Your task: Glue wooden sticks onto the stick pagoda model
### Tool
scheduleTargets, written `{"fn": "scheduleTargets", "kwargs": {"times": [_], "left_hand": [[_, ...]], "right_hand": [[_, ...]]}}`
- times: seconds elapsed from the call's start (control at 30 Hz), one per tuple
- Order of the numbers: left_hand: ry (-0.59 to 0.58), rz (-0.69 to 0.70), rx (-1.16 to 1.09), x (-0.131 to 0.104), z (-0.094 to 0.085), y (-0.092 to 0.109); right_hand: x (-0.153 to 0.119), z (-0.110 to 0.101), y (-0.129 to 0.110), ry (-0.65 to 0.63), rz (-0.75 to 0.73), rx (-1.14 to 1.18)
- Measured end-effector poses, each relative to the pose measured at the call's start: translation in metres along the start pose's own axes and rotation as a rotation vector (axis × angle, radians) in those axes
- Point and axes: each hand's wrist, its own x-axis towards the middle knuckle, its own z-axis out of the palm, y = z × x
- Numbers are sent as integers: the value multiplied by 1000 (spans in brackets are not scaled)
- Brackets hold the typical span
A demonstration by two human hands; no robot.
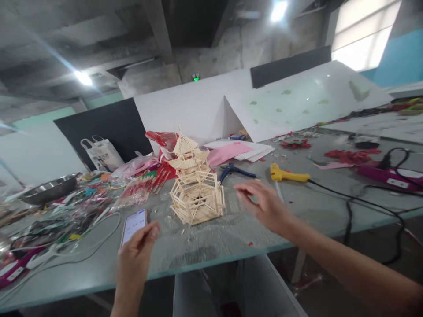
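A tower model (pixel 198 200) made of pale wooden sticks stands on the table between my hands. Its wide base is a many-sided open frame, and smaller tiers with a pointed roof rise above it. My left hand (pixel 135 253) hovers left of the model beside a phone (pixel 135 222) with its screen lit; its fingers are loosely bent, with a gap at the thumb and nothing seen in them. To the right of the model is my right hand (pixel 264 204), fingers stretched forward and thumb apart, holding nothing. Neither hand touches the model.
Behind the model lie blue pliers (pixel 236 169) and pink paper (pixel 228 152). A yellow glue gun (pixel 289 174) with a black cord lies at right, near a purple power strip (pixel 390 176). Plastic-wrapped sticks (pixel 139 189), cables and a metal bowl (pixel 49 189) crowd the left.
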Motion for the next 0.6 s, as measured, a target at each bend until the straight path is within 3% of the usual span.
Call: {"fn": "scheduleTargets", "kwargs": {"times": [0.1, 0.17, 0.4, 0.5, 0.6], "left_hand": [[-32, -132, -243, 1, 16, -13], [-39, -166, -354, 14, 30, -14], [-24, -420, -430, 88, 73, -7], [-62, -483, -431, 101, 80, -11], [-134, -522, -436, 103, 83, -16]], "right_hand": [[-15, 12, 18, -353, 296, 109], [-15, 23, 24, -470, 433, 187], [15, 38, 26, -551, 845, 553], [25, 45, 35, -554, 921, 642], [31, 47, 44, -549, 903, 728]]}}
